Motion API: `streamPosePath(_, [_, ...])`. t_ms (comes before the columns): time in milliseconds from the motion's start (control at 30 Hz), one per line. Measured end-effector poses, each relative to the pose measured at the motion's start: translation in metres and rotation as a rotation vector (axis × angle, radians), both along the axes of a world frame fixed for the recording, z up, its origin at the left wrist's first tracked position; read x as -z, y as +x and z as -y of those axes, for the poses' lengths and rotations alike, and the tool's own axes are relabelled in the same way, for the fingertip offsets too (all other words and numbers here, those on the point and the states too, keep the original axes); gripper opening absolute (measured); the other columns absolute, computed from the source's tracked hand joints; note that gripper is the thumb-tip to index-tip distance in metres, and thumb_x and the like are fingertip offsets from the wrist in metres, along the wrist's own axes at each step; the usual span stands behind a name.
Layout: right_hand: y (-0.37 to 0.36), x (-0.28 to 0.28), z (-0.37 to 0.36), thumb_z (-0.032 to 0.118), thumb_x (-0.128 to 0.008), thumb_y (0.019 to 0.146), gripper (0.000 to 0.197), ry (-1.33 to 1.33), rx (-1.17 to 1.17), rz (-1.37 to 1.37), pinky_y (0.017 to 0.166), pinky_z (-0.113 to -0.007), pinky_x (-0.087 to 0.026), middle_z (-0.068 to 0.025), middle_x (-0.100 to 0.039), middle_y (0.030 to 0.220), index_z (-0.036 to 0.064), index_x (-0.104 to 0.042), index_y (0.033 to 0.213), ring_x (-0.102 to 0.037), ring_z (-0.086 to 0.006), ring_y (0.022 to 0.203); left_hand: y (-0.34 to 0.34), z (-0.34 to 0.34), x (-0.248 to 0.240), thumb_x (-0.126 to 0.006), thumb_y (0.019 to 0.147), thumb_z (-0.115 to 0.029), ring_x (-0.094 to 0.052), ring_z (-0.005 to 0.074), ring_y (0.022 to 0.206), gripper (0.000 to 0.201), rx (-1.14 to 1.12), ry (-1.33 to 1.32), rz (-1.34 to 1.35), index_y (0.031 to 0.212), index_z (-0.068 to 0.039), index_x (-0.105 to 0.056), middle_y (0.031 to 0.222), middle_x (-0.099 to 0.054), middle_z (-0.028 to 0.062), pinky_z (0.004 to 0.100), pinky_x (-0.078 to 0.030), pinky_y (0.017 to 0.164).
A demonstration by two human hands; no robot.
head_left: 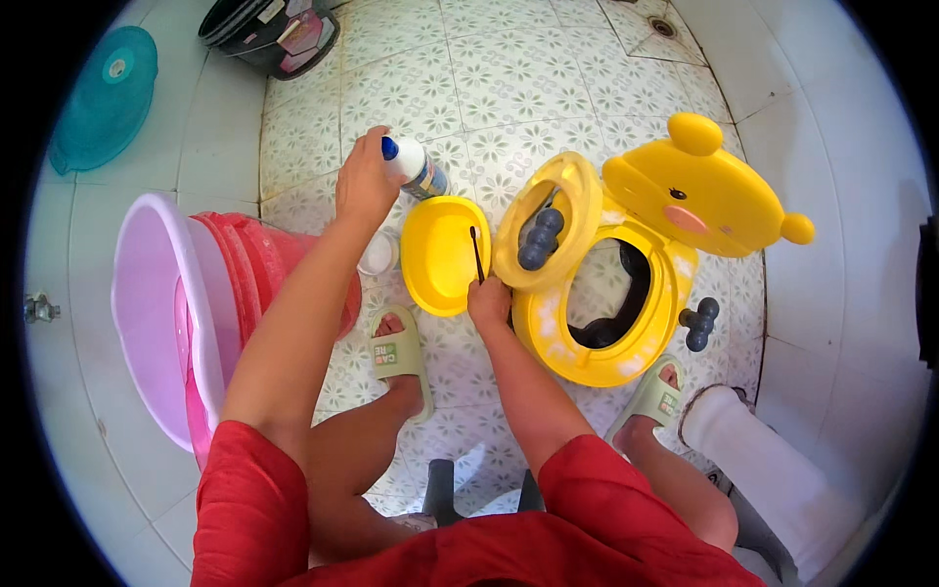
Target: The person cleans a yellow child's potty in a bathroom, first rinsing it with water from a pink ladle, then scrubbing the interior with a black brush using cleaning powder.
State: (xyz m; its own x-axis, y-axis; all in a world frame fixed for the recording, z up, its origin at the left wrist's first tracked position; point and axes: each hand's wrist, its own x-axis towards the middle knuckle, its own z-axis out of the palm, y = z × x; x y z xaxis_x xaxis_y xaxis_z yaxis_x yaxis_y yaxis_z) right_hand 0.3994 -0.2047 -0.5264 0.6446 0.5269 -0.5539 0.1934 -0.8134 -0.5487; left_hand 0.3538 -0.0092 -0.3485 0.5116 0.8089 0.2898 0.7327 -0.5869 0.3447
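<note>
My left hand (368,184) is closed at the upper part of a white bottle (413,162) with a blue cap and a dark label; some fingers are hidden. The bottle is at the far side of a yellow basin (417,256). A black toothbrush (476,249) is gripped in my right hand (489,301) at the basin's right rim, bristle end up over the basin. Just right of that hand, a yellow potty seat (587,367) stands with its bear-shaped lid (699,186) raised. Its padded yellow ring (511,230) is tipped up on the left side, whitish foam on the seat.
A white round container (380,254) is left of the basin. Further left are a red bucket (264,264) and a lilac tub (161,313). A black bucket (279,39) stands far left, a teal basin (108,98) by the wall. A white pipe (763,470) is at right; a drain (663,26) is far off.
</note>
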Motion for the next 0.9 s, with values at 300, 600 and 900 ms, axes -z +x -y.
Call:
streamPosePath(300, [-0.03, -0.107, 0.088, 0.029, -0.052, 0.09, 0.031, 0.284, 0.025, -0.128, 0.075, -0.054, -0.043, -0.0278, -0.061, 0.084, -0.0012, -0.047, 0.095, -0.057, -0.0483, 0.083, -0.045, 0.067, -0.035, -0.067, 0.073, -0.007, -0.059, 0.023, 0.077, 0.02, 0.118, -0.225, -0.05, 0.09, -0.007, -0.058, 0.096, -0.054, 0.0102, 0.033, -0.048, 0.07])
streamPosePath(600, [-0.014, -0.174, 0.17, 0.027, -0.058, 0.085, 0.024, 0.421, 0.032, -0.292, 0.064, -0.042, -0.046, -0.0161, -0.064, 0.075, 0.0032, -0.061, 0.083, -0.062, -0.0343, 0.074, -0.039, 0.166, -0.129, -0.068, 0.072, -0.015, -0.063, 0.0283, 0.077, 0.009, 0.294, -0.31, -0.191, 0.077, -0.007, -0.067, 0.091, -0.062, 0.014, 0.0378, -0.049, 0.071])
streamPosePath(900, [-0.018, -0.176, 0.177, 0.013, -0.051, 0.085, 0.028, 0.366, 0.112, -0.367, 0.063, -0.036, -0.049, -0.0134, -0.067, 0.079, -0.0003, -0.059, 0.108, -0.063, -0.0215, 0.063, -0.036, 0.245, -0.155, -0.07, 0.074, -0.029, -0.061, 0.0319, 0.096, 0.039, 0.477, -0.618, -0.678, 0.102, -0.003, -0.063, 0.103, -0.064, 0.0177, 0.0391, -0.048, 0.082])
